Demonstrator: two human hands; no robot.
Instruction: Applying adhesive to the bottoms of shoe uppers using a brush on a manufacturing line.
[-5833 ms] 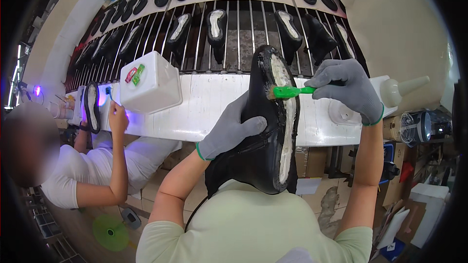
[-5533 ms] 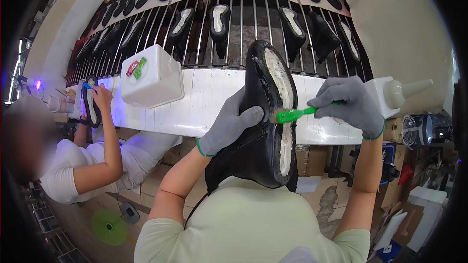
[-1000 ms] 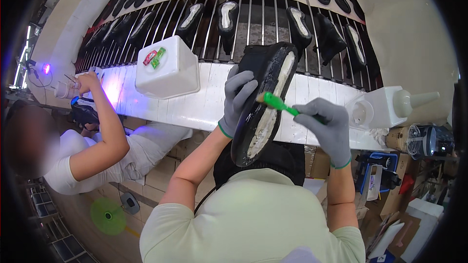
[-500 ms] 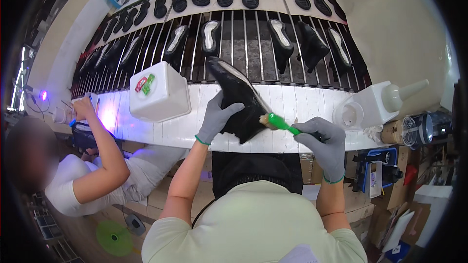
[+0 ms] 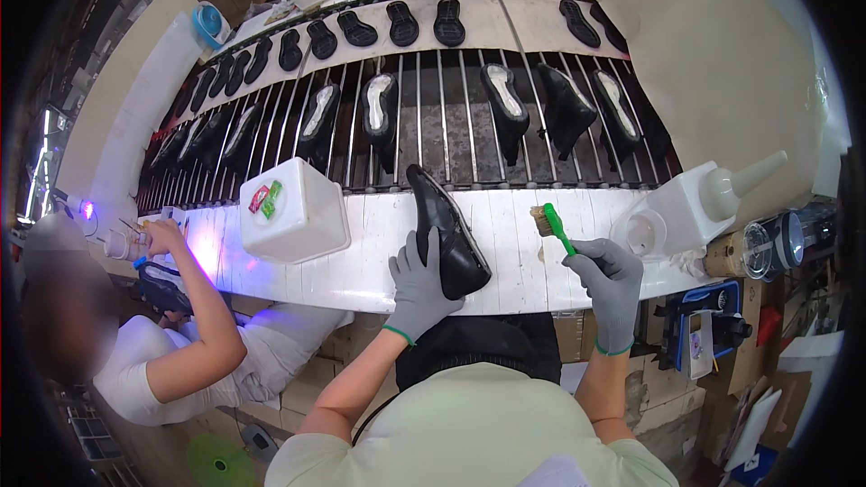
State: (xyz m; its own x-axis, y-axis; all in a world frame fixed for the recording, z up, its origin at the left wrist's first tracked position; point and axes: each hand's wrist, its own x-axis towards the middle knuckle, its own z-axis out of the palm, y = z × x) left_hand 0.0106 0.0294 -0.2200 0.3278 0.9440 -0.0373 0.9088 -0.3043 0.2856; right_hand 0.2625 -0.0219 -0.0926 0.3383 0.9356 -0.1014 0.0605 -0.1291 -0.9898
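My left hand (image 5: pixel 417 284), in a grey glove, grips a black shoe upper (image 5: pixel 451 234) over the front edge of the white table. The upper's toe points away from me, and its underside edge faces right. To the right, my right hand (image 5: pixel 609 284), also gloved in grey, is closed around the handle of a green brush (image 5: pixel 555 227). The brush stands apart from the shoe, its tan bristles facing left. Beyond, black shoe uppers with pale undersides, such as this one (image 5: pixel 505 99), lie on a roller conveyor (image 5: pixel 442 117).
A white plastic box (image 5: pixel 293 225) bears small red and green packets (image 5: pixel 266 200). At right stand a white spouted bottle (image 5: pixel 704 198) and a translucent cup (image 5: pixel 642 233). Black soles (image 5: pixel 449 22) line a far belt (image 5: pixel 492 22). A co-worker (image 5: pixel 194 343) sits at left.
The shoe upper has come nearer to me and turned, its underside tilting away. The brush has left the shoe and moved right and upright. Across the belt, a sole was lifted away.
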